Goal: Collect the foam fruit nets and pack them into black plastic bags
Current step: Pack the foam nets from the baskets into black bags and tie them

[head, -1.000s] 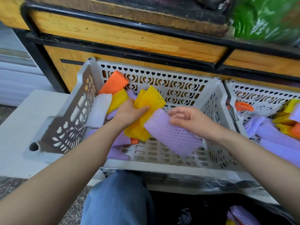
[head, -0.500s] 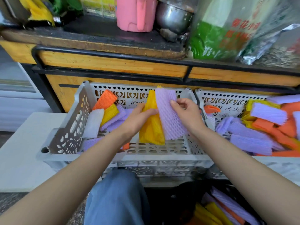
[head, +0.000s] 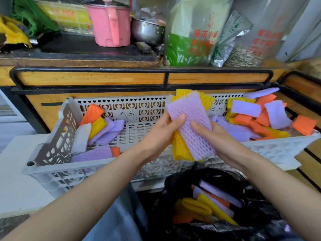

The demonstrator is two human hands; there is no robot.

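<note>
My left hand [head: 160, 134] and my right hand [head: 211, 136] together hold a small stack of foam nets above the grey crate: a purple net [head: 190, 122] lies on top of a yellow net [head: 180, 146]. Each thumb presses on the purple net's face, with the fingers curled behind the stack. The grey crate [head: 57, 136] holds several loose orange, yellow, white and purple nets at its left end. A second crate [head: 278, 150] on the right is heaped with nets. Below my hands a black plastic bag [head: 251, 193] stands open with several nets inside.
A wooden counter with black metal rails [head: 166, 79] runs behind the crates. On it stand a pink pot [head: 111, 23], a steel pot [head: 147, 32] and food bags [head: 192, 32]. A white low surface [head: 15, 171] lies at the left. My blue-clad knee [head: 118, 214] is below.
The stacked purple and yellow nets have come toward me and to the right, over the crate's front edge. The view tilted up, and the open black bag now shows beneath my hands.
</note>
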